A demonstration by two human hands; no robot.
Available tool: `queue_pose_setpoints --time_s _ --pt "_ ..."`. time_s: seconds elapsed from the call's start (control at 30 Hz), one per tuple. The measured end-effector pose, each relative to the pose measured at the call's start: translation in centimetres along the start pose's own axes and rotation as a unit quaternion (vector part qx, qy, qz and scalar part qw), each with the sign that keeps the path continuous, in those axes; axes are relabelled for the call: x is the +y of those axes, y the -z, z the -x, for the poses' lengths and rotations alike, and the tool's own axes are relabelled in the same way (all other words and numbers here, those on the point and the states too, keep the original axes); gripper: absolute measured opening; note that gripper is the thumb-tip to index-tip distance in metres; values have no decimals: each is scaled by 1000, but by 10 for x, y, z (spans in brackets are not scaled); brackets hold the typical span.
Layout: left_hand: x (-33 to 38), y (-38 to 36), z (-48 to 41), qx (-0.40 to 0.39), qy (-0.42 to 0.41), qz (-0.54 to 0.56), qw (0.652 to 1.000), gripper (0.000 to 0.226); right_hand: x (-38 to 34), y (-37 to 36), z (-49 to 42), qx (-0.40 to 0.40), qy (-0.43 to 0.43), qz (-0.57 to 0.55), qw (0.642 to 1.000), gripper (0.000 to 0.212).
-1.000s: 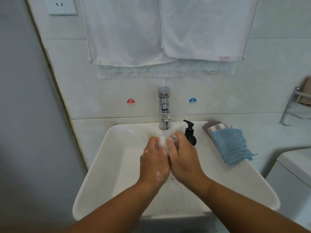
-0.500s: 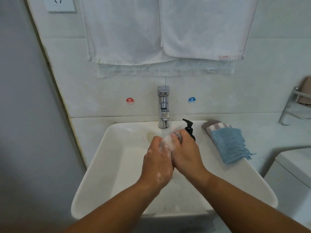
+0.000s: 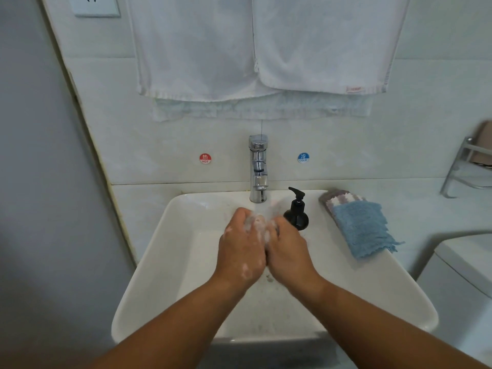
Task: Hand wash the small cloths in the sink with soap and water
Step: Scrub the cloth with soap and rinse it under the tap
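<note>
We count two hands over one white sink [image 3: 165, 235]: our left hand [image 3: 241, 251] and right hand [image 3: 288, 253] meet knuckles-up above the basin, just in front of the single chrome faucet [image 3: 258, 169]. The fingers of both are curled in around one lathered cloth [image 3: 257, 224]. It shows only as a foamy lump between the fingertips, and suds fleck the back of the left hand. Two more cloths wait on the sink's right rim, a blue cloth [image 3: 364, 227] lying over a striped cloth [image 3: 336, 196], with its fringe reaching the outer edge. One black soap dispenser [image 3: 296, 211] stands on the back rim, just beside the right hand's knuckles. On the wall we count two round stickers, a red hot sticker [image 3: 205, 158] and a blue cold sticker [image 3: 303, 157], one socket [image 3: 97, 5], and three pale towels [image 3: 197, 49] hanging above the faucet. The basin lies open to the left of the hands and toward its near edge. To the right the dispenser stands close, and a grey wall [image 3: 40, 182] runs along the sink's left side. A metal rack [image 3: 458, 169] juts in at the far right. Compared with half a second ago, the hands sit a little lower and nearer us. The right hand has drawn off the dispenser, whose round body now shows, while the grip on the cloth is unchanged.
</note>
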State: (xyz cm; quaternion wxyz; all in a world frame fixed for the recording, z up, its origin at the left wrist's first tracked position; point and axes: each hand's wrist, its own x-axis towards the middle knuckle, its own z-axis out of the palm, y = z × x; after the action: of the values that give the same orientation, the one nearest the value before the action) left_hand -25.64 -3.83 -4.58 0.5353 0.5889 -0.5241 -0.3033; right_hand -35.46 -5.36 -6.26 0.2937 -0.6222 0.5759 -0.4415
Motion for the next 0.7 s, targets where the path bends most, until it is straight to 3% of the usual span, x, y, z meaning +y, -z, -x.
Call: queue_pose_setpoints --time_s 0.13,0.2,0.3,0.4,0.5,0.63,0.7 --pt "-1 8 -13 19 12 -99 995 13 -10 -4 21 -45 62 -17 997 19" --pt "-3 4 -3 -5 28 -58 998 12 -16 3 12 -3 91 -10 996 16" --pt "2 -4 15 -27 30 -4 999 17 -12 10 -9 36 44 -32 998 14" --pt "5 -3 7 16 -5 -39 999 14 -1 3 -2 4 -3 -10 1000 23" --pt "-1 3 -7 33 27 -42 998 12 -3 0 21 -33 22 -30 999 18" --pt "-5 -3 9 -27 44 -18 998 15 -15 11 15 18 82 -23 996 13" --pt "-2 -7 19 -53 50 12 997 19 -13 16 2 45 46 -3 998 15"
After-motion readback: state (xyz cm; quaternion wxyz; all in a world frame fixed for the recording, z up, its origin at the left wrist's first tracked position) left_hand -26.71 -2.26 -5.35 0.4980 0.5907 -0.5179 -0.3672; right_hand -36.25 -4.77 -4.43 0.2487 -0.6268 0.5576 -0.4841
